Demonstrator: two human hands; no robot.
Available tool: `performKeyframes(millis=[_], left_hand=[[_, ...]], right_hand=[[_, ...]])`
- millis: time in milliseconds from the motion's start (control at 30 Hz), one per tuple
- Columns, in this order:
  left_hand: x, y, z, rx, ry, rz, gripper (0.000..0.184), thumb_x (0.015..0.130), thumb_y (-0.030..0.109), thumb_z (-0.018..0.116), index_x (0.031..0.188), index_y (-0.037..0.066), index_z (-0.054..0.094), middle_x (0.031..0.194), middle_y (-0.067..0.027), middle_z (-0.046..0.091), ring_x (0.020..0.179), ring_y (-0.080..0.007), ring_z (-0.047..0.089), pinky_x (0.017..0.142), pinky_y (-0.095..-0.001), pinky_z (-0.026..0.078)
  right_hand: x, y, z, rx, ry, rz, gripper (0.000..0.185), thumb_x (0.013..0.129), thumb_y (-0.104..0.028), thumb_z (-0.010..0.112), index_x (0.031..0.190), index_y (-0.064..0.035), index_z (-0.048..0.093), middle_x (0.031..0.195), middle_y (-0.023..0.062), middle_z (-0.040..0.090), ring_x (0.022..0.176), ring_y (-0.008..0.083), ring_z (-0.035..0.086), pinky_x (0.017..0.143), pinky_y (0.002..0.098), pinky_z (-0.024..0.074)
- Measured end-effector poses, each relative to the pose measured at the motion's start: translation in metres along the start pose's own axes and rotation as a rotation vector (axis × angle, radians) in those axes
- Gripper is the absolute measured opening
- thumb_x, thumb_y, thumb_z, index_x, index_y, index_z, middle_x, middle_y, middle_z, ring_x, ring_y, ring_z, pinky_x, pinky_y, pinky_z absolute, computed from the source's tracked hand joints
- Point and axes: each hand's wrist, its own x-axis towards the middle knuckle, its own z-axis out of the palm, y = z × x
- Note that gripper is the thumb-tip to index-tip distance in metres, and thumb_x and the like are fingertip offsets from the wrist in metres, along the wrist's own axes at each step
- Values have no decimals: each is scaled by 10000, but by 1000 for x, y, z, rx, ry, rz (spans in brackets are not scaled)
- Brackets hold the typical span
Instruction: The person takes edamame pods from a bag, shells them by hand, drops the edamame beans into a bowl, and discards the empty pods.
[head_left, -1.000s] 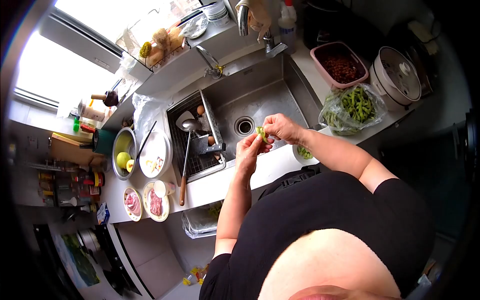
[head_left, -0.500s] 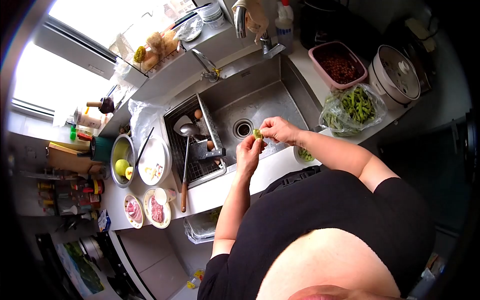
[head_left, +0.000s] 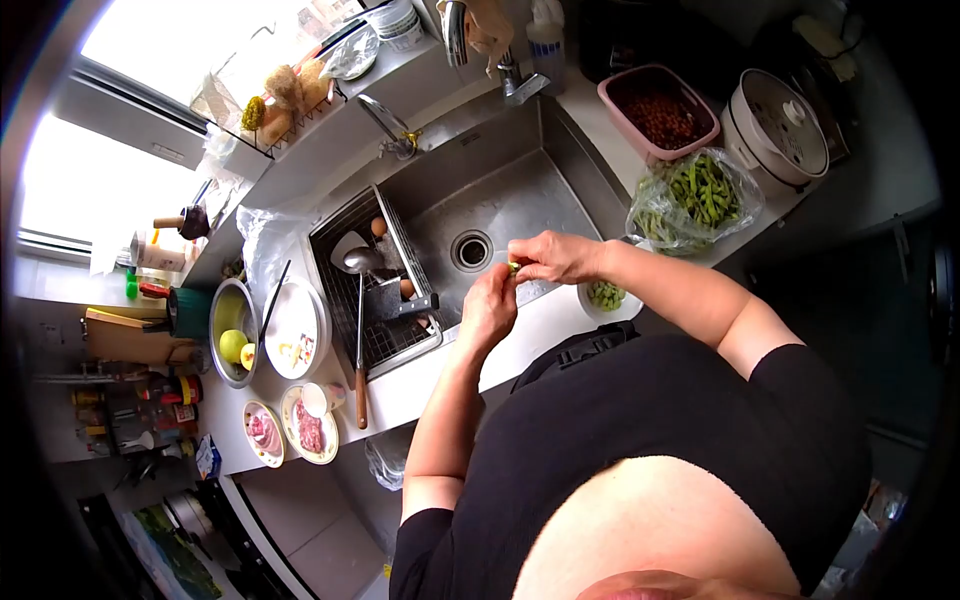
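My left hand [head_left: 488, 308] and my right hand [head_left: 558, 258] meet over the sink's front edge, fingertips pinched on a small green soybean pod [head_left: 514, 267]. Most of the pod is covered by the fingers. Under my right forearm, a small bowl [head_left: 590, 310] of shelled green beans [head_left: 606, 294] stands on the counter. Farther right, an open clear plastic bag [head_left: 742, 212] holds many whole green pods [head_left: 705, 190].
The steel sink [head_left: 560, 215] lies behind my hands. At its left, a dish rack [head_left: 385, 366] carries a ladle [head_left: 361, 260], a cleaver [head_left: 385, 302] and eggs. Plates of raw meat [head_left: 310, 432] sit at left. A pink basin [head_left: 655, 150] and a white pot [head_left: 745, 145] stand at right.
My hands have drawn closer together, and the pod shows less between the fingers. More of the bowl of beans is visible. The whole view has shifted slightly.
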Motion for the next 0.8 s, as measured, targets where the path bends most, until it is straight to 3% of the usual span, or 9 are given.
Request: performKeyframes(millis=[100,167,300,333,367,400,433,500,800], left_hand=[[-1,-2,1,-37,-70,-12,149,870,154,473,849,11,511,791,-234,563,793,-416,542,655,-469,417],[-1,-12,8,-155,20,-119,155,869,153,471,871,5,517,783,-230,567,767,-414,546,646,-457,419],[0,-15,3,-216,65,-274,224,861,197,527,833,-19,582,664,-127,603,614,-226,582,606,-349,446],[1,-15,2,-202,47,-280,238,877,211,539,847,-9,624,656,-43,596,597,-95,507,568,-261,416],[2,-15,2,-227,28,-279,237,875,215,547,858,-9,622,667,-29,593,593,-87,499,556,-244,405],[4,-22,5,-288,17,-268,236,879,215,545,868,-7,623,672,-18,588,587,-79,488,548,-232,395],[6,-29,7,-350,4,-257,236,883,216,543,877,-6,623,676,-7,583,581,-71,477,540,-220,384],[11,-24,2,-498,-84,-262,241,866,215,557,800,-10,610,630,-12,566,583,-77,486,538,-236,390],[14,-22,-15,-1030,-398,-309,234,907,239,537,886,18,610,633,50,459,555,-44,370,518,-192,301]], right_hand=[[2,6,1,241,-13,94,165,874,-194,552,849,-31,551,698,40,581,618,110,531,564,291,437],[5,13,7,568,60,310,135,871,-173,548,845,-43,568,703,33,588,529,75,488,483,229,404],[-2,23,9,1146,221,392,160,833,-198,546,894,-55,584,747,47,576,559,38,481,406,169,326],[-2,23,9,1026,163,399,188,835,-221,550,895,-46,582,767,46,581,591,58,499,429,191,351],[1,23,11,907,106,408,217,838,-244,553,896,-37,580,788,46,587,624,77,516,451,214,376],[8,26,23,414,209,204,291,842,-311,560,895,-25,579,787,59,593,657,142,539,542,302,428],[3,-6,7,116,115,270,373,853,-409,538,894,-39,554,774,112,607,686,253,582,641,394,438],[7,-8,4,-288,45,170,413,856,-474,508,887,-62,523,777,164,609,740,334,594,653,434,432],[12,-26,-18,-165,-203,49,426,842,-472,534,895,-49,551,811,124,643,797,312,605,685,403,442]])
